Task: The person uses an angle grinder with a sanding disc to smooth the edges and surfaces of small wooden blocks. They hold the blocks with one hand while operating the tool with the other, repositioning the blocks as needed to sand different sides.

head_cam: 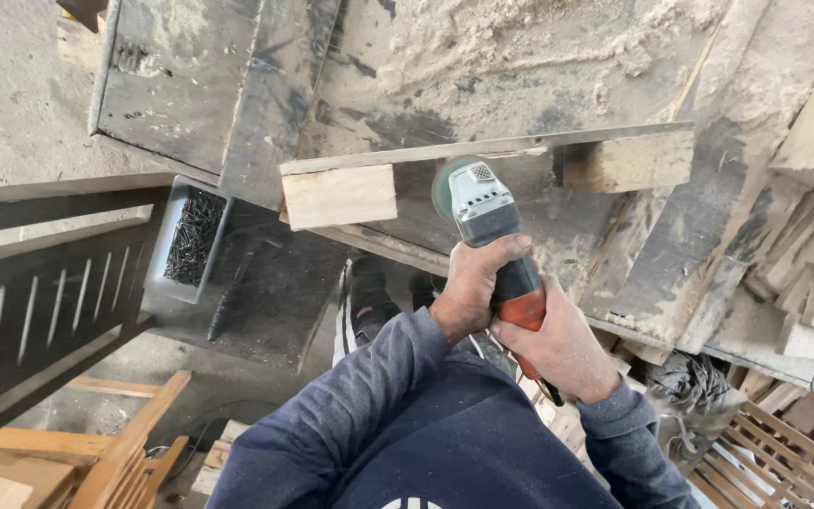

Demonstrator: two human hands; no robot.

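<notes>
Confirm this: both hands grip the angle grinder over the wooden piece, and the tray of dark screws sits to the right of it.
Wrong side. The head view shows the tray of dark screws left of the wooden piece. The left hand and right hand do grip the angle grinder.

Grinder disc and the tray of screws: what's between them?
Head view: a pale wood block on the plank's left end sits between the grinder and the tray of screws.

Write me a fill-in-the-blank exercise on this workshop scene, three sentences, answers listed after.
1. Both hands, the left hand and the right hand, hold one angle ____.
2. The metal tray left of the pale wood block is full of dark ____.
3. The sleeves are dark ____ in colour.

Missing words: grinder; screws; blue
</notes>
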